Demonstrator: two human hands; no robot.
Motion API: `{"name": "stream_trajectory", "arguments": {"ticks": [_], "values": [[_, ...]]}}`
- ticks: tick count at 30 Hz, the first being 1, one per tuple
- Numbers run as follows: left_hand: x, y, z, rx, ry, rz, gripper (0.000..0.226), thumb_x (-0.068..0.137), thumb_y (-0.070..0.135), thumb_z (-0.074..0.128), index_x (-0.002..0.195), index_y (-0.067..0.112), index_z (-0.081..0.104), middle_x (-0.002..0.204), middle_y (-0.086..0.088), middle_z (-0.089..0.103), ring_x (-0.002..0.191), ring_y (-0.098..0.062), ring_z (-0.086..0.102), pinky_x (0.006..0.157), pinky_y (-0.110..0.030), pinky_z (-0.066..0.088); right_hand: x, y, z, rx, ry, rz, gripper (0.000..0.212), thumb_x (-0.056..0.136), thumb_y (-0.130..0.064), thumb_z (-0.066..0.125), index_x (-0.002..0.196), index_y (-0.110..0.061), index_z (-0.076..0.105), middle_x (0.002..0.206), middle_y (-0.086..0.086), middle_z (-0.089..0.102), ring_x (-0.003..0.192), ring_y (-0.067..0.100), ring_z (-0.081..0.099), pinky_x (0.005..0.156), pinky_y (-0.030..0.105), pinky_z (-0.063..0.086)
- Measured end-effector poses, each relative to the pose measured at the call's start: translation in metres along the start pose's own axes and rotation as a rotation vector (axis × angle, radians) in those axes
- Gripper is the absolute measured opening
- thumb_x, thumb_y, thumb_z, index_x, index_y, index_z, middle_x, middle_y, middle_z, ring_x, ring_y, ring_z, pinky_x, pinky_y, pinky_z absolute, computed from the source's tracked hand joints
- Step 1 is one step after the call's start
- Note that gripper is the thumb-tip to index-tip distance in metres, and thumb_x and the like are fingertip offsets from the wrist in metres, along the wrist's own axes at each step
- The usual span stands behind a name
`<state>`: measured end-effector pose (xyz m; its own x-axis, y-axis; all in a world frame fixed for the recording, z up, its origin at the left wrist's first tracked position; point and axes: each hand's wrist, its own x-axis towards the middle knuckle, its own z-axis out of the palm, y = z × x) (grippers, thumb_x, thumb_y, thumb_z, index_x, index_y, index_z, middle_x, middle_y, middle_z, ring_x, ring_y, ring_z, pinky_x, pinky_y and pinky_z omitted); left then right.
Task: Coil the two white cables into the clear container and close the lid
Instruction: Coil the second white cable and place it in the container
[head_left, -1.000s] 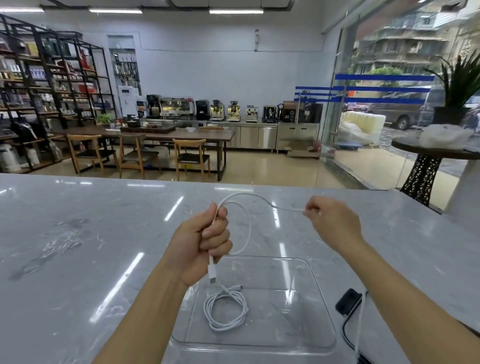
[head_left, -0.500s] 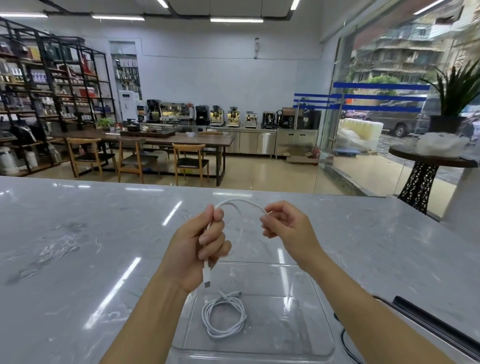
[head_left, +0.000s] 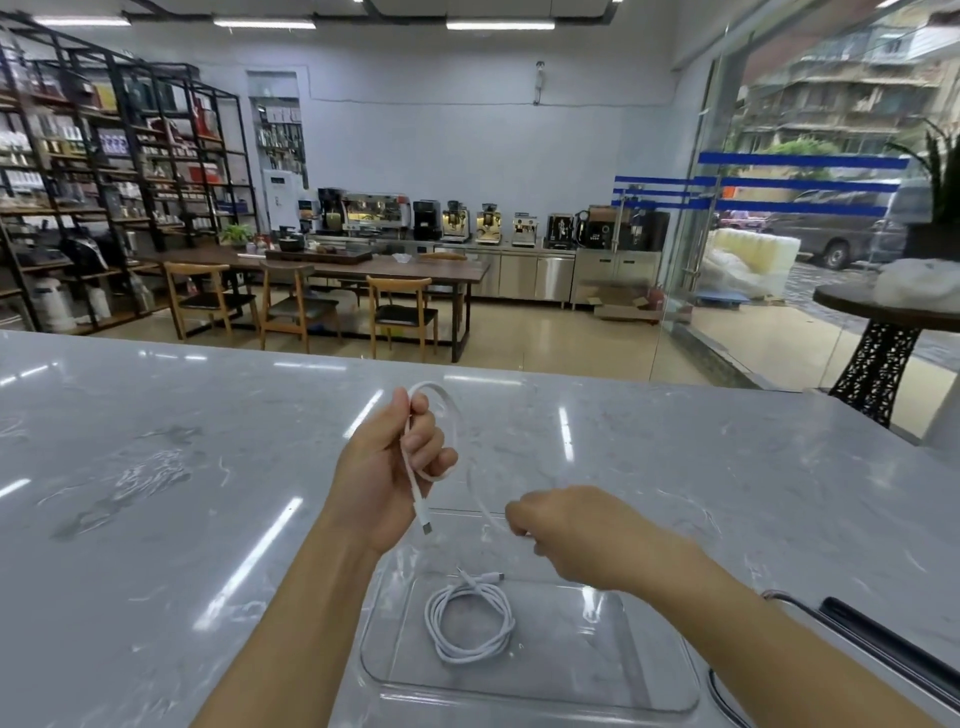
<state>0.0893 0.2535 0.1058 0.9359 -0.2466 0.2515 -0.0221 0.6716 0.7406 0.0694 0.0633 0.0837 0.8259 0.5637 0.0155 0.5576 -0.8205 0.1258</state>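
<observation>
One white cable (head_left: 470, 622) lies coiled inside the clear container (head_left: 649, 691), which sits open on the marble counter just in front of me. Above the container's far edge I hold the second white cable (head_left: 457, 415). My left hand (head_left: 387, 467) is shut on it, with one loop arching over the fingers and the plug end hanging below the palm. My right hand (head_left: 566, 530) is lower and to the right, fingers pinched on the cable's other stretch. No lid can be made out.
The grey marble counter (head_left: 156, 493) spreads wide to the left and far side. A black cable and a dark flat object (head_left: 883, 639) lie at the right edge beside the container. Beyond the counter are chairs, a long table and shelves.
My right hand has swung down and right from beside the left hand, drawing the cable into a wider loop. The left hand has stayed in place. The view tilted upward.
</observation>
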Motion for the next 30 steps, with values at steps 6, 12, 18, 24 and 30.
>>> {"name": "stream_trajectory", "arguments": {"ticks": [6,12,18,24,30], "values": [[-0.003,-0.015,0.003,0.329,-0.029,-0.024,0.032,0.097,0.027,0.036,0.076,0.009,0.054,0.058,-0.001,0.065,0.051,-0.013,0.062,0.055,-0.025,0.055,-0.017,-0.026,-0.045,0.187,0.278,-0.219,0.012,0.089,-0.014,0.054,0.096,-0.009,0.062,0.092,0.005,0.071,0.078,0.025,0.063,0.067,0.039,0.051],[-0.009,-0.024,0.012,0.463,-0.139,-0.056,0.039,0.096,0.026,0.039,0.073,0.009,0.065,0.063,-0.012,0.065,0.051,-0.018,0.061,0.055,-0.027,0.054,-0.007,-0.024,-0.054,0.342,0.595,-0.232,0.016,0.087,-0.012,0.054,0.090,-0.001,0.065,0.078,0.013,0.067,0.066,0.028,0.061,0.059,0.044,0.051],[-0.013,-0.023,0.014,0.386,-0.173,-0.153,0.051,0.097,0.033,0.032,0.056,0.015,0.058,0.035,0.005,0.036,0.032,-0.008,0.023,0.037,-0.021,0.021,0.010,-0.011,-0.048,0.714,0.705,-0.005,0.015,0.076,-0.023,0.072,0.075,-0.012,0.061,0.070,0.001,0.056,0.054,0.005,0.044,0.052,0.013,0.034],[-0.014,-0.018,0.002,0.225,-0.189,-0.182,0.039,0.090,0.035,0.040,0.061,0.014,0.054,0.036,0.010,0.025,0.031,-0.006,0.015,0.035,-0.019,0.017,0.016,0.002,-0.047,1.139,0.312,0.024,0.013,0.083,-0.027,0.064,0.093,-0.020,0.066,0.072,-0.007,0.065,0.039,0.003,0.041,0.039,0.013,0.034],[-0.010,-0.014,-0.010,0.085,-0.311,-0.271,0.036,0.089,0.029,0.040,0.056,0.016,0.050,0.033,0.010,0.034,0.031,-0.008,0.019,0.038,-0.021,0.026,0.016,0.002,-0.048,1.246,0.247,-0.016,0.021,0.090,-0.018,0.053,0.081,-0.001,0.063,0.057,0.009,0.055,0.034,0.004,0.032,0.035,0.013,0.026]]}}
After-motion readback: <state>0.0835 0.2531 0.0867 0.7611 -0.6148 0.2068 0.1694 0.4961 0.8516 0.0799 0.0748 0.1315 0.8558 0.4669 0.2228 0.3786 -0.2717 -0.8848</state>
